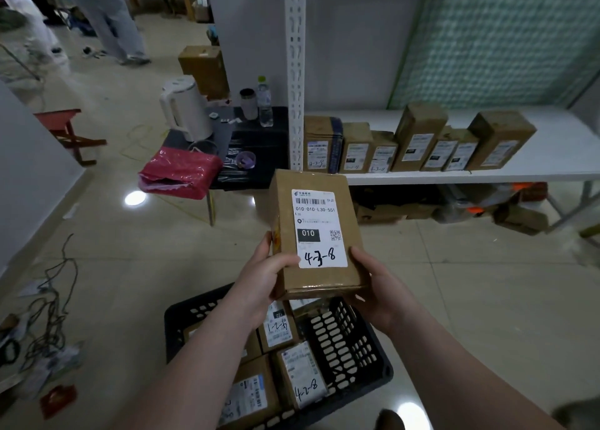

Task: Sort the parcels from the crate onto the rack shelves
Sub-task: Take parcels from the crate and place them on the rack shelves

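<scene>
Both grips are a person's bare hands, seen from the head camera, and together they hold one brown cardboard parcel [313, 235] upright in the air. The left grip [259, 280] wraps the parcel's lower left edge, with the thumb lying across the front and touching the label's bottom corner. The right grip [380, 293] cups the lower right corner, its thumb pressed along the right side. Both sets of fingers are curled round the box.

The parcel hangs above a black slotted crate [350, 342] on the floor and in front of the white rack shelf [552, 144]. Its white label [319, 228] carries a logo with Chinese characters too small to read, a barcode, the printed code "010-010-L30-551", "L30", a black block reading "010" and a small QR code. Handwritten in black marker at the bottom is "4-3-8".

More brown parcels lie in the crate. One of them [305, 377] is marked by hand "4-2-8".

On the shelf, a row of labelled parcels stands just right of the rack's white perforated post [295, 72]. The first [319, 144] is marked "4-3-9" and the third [383, 157] "4-3-11"; the other markings are too small to read.

Left of the rack stands a black bench [259, 137] with a white kettle [186, 108], a clear bottle [264, 105] and a red plastic bag [181, 173].
</scene>
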Demonstrator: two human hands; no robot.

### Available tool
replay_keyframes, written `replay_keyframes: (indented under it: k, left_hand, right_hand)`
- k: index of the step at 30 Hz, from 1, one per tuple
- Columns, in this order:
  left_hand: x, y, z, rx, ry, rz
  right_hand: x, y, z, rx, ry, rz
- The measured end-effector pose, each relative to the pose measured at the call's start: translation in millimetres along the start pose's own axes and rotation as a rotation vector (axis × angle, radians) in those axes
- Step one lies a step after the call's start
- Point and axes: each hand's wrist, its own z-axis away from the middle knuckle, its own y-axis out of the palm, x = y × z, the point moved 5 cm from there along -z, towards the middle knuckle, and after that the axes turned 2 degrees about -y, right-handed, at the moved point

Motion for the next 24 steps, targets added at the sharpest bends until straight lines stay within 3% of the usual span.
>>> replay_keyframes:
  k: [11, 24]
  left_hand:
    - [-11.0, 62.7, 6.2, -0.014, -0.013, 0.017]
    - [15.8, 260.2, 3.6, -0.009, -0.001, -0.121]
  right_hand:
    - [34.1, -46.4, 13.4, 0.046, -0.045, 0.034]
    - [110.7, -242.6, 53.1, -0.075, -0.118, 0.175]
